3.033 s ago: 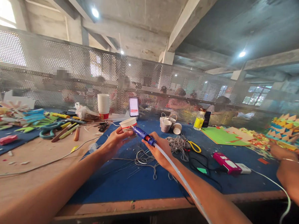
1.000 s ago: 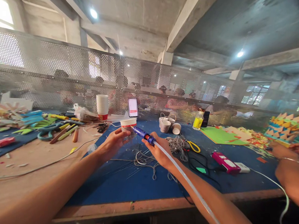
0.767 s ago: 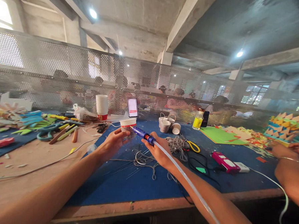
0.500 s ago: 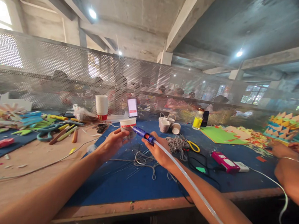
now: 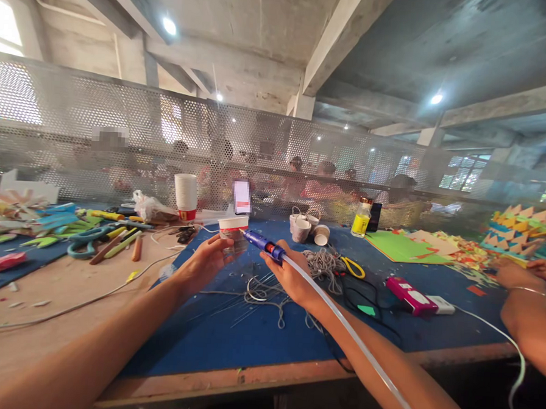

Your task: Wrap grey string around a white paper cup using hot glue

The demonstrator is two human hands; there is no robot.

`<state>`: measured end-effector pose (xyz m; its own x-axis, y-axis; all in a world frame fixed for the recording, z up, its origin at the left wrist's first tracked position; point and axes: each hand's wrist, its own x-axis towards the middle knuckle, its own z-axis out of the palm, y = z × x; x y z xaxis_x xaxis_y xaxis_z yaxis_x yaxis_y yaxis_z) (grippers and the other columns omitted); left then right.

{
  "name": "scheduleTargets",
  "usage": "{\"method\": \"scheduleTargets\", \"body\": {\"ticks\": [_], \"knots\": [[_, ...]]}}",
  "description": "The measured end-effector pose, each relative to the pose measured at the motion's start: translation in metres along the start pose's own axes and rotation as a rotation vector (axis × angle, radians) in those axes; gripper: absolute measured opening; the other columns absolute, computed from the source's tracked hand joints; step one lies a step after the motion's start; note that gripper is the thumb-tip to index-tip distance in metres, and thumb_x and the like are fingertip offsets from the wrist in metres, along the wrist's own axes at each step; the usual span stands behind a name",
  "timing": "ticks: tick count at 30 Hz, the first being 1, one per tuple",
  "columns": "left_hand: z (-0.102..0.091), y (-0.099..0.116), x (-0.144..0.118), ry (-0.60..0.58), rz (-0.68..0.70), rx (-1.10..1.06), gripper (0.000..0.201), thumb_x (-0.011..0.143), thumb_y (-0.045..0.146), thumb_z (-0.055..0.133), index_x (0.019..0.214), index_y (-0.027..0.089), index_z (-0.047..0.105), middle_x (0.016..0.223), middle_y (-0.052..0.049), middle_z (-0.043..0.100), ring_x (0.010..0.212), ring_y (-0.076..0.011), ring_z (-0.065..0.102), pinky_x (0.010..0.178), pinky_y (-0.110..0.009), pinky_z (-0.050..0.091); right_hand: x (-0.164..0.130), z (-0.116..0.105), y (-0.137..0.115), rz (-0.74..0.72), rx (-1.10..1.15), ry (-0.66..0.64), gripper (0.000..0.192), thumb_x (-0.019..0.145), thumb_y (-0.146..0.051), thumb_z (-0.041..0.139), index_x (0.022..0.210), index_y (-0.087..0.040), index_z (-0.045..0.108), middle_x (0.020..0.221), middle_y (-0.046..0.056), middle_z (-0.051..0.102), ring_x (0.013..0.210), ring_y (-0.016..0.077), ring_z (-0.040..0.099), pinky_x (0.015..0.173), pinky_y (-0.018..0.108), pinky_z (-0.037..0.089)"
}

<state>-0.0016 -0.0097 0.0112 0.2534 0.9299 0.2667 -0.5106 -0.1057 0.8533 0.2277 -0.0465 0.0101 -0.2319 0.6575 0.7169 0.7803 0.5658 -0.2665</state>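
Observation:
My left hand (image 5: 210,257) is closed around a paper cup (image 5: 233,225) with a white and red upper part; its lower side looks grey, as if wrapped with cord. In my right hand (image 5: 292,276) is a blue glue gun (image 5: 264,245), its nozzle at the cup's right side, touching or nearly so. A long clear glue stick (image 5: 331,309) runs back from the gun over my right forearm. Below and between my hands, loose grey cord (image 5: 268,291) and thin glue strands lie on the blue mat (image 5: 202,341).
Small cord-wrapped cups (image 5: 301,229) stand behind a heap of grey cord (image 5: 323,263). Yellow-handled scissors (image 5: 354,267), a bottle (image 5: 361,218) and a magenta box (image 5: 411,295) lie rightward. Leftward are stacked paper cups (image 5: 185,194) and blue scissors (image 5: 82,243). Another person's hands (image 5: 520,275) work at far right.
The cup has turned or tilted slightly in my left hand. The glue gun's nozzle has shifted a little to the right against it. My right hand has hardly moved.

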Motion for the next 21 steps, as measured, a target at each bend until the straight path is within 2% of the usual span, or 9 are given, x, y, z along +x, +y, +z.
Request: {"method": "scheduleTargets", "body": {"ticks": [21], "knots": [[-0.0052,0.0006,0.0014,-0.043,-0.038,-0.083,0.032,0.085,0.022,0.067,0.114,0.017,0.077,0.127,-0.010,0.075,0.126,-0.0295,0.064,0.113,-0.047,0.047,0.0024,-0.0036,0.0025,0.032,0.043,-0.003,0.026,0.102,-0.046,0.056,0.093,-0.022,0.057,0.069,0.001,0.066,0.058,0.0176,0.063,0.056,0.025,0.036]]}}
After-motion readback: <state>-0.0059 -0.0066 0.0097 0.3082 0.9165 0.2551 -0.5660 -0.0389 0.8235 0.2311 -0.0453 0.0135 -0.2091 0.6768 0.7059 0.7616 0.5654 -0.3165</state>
